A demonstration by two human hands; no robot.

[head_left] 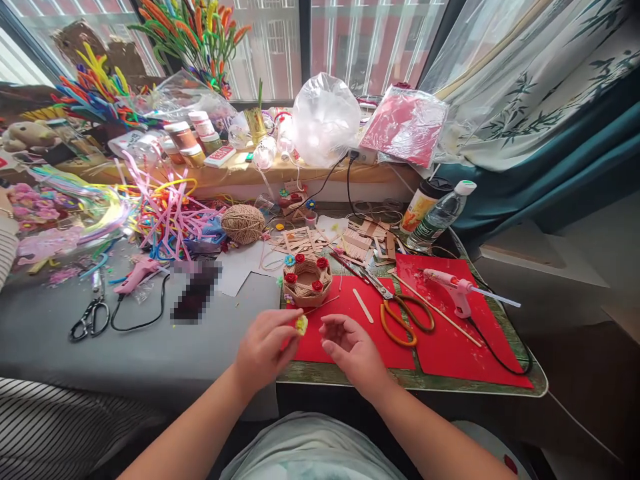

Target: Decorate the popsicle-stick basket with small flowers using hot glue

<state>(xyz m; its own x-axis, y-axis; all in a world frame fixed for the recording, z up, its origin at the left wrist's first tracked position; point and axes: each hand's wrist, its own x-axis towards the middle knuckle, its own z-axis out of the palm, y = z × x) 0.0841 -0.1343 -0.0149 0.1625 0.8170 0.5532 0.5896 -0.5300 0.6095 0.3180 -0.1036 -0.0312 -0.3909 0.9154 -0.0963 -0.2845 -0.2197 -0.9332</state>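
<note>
My left hand [265, 347] pinches a small yellow-green paper flower [301, 325] between thumb and fingertips, low over a red sheet [345, 327]. My right hand [350, 350] hovers just right of it, fingers curled and apart, holding nothing that I can see. Just beyond both hands stands a small round basket of wooden sticks [307, 281] with red paper roses around its rim.
Orange-handled scissors [400, 313], a pink glue gun [453, 285], a loose flat stick [363, 305] and a thin skewer lie on the red sheets. A twine ball [243, 223], pipe cleaners [165, 213], black scissors [90, 317], another glue gun [137, 273] and bottles [437, 217] surround them.
</note>
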